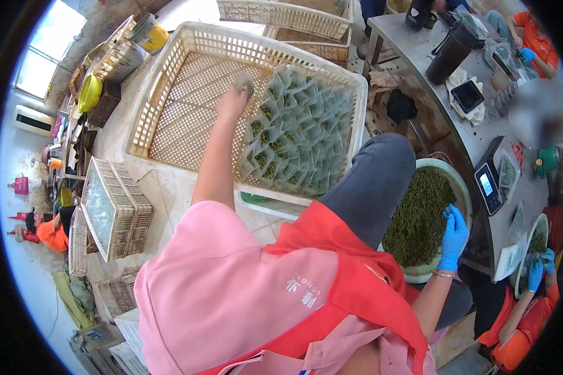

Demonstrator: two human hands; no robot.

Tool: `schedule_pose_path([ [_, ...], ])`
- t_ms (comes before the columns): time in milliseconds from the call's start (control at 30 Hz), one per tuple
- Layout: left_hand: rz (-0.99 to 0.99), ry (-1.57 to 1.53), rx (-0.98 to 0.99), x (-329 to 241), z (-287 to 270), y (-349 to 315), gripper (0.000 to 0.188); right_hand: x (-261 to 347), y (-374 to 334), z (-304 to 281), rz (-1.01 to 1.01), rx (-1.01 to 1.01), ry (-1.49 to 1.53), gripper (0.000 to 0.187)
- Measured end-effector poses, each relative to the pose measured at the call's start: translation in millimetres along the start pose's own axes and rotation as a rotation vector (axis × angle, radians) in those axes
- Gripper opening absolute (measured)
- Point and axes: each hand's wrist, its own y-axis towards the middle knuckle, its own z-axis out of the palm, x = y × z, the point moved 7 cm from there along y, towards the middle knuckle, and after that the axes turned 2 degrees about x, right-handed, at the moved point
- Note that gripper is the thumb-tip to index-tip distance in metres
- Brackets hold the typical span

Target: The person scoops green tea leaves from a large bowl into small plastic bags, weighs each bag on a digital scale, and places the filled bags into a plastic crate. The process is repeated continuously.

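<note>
My bare left hand [233,101] reaches over a large cream plastic crate [145,94] and is closed on a small clear bag [243,82]. Rows of small clear bags [300,131] with green contents fill the crate's right part. To my right, a blue-gloved right hand, mine [455,236], is over the edge of a pale green basin [460,175]. The basin holds a heap of small dried green leaves or pellets [419,219]. My right fingers are bent together, and whatever they hold, if anything, cannot be made out.
A metal table [413,47] at right bears a digital scale [489,181], a phone [467,95] and a dark flask [451,53]. Stacked crates [122,206] stand at left. Co-workers in orange [513,350] sit nearby. More crates [288,19] lie beyond mine.
</note>
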Motion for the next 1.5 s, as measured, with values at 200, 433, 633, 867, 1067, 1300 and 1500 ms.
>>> schedule_pose_path([
  [200, 0.049, 0.008, 0.258, -24, 48, -26, 0.063, -4, -20, 25, 0.063, 0.164, -0.4, 0.035],
  [433, 0.299, -0.331, -0.204, -84, -26, -29, 0.048, -68, -63, 79, 0.218, 0.311, -0.812, 0.042],
  [633, 0.865, -0.768, 0.192, -279, 12, -151, 0.018, -91, -47, 58, 0.28, 0.088, -0.331, 0.022],
  [867, 1.554, -0.543, 0.675, -435, 79, -331, 0.046, -12, -50, 4, 0.43, -0.045, 0.356, 0.013],
  [1067, 1.348, -0.322, 0.948, -452, 126, -348, 0.033, 5, -45, -33, 0.304, -0.025, -0.152, 0.025],
  [1300, 1.453, -0.444, 0.623, -482, 106, -308, 0.035, 52, 20, -91, -0.199, -0.556, -0.438, 0.04],
  [1500, 0.963, -0.71, 0.432, -510, 111, -224, 0.02, 51, 89, -96, -0.098, -0.534, -0.831, 0.031],
])
